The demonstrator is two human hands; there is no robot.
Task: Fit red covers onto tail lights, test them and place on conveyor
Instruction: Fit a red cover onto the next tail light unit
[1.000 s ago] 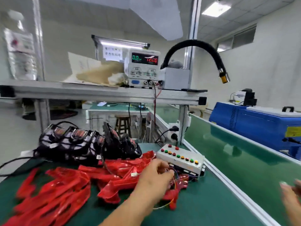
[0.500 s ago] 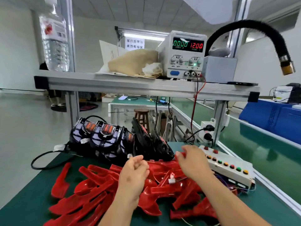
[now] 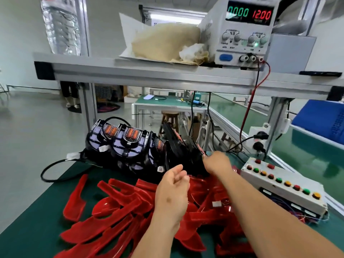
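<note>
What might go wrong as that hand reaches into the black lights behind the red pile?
1. The right hand is at a steeply leaning tail light; pulling it may tip its neighbours or snag the black cable trailing from them.
2. The red covers lie heaped loosely under both forearms, so an arm might sweep or scratch some.
3. The left hand holds nothing, so nothing steadies the other lights.
</note>
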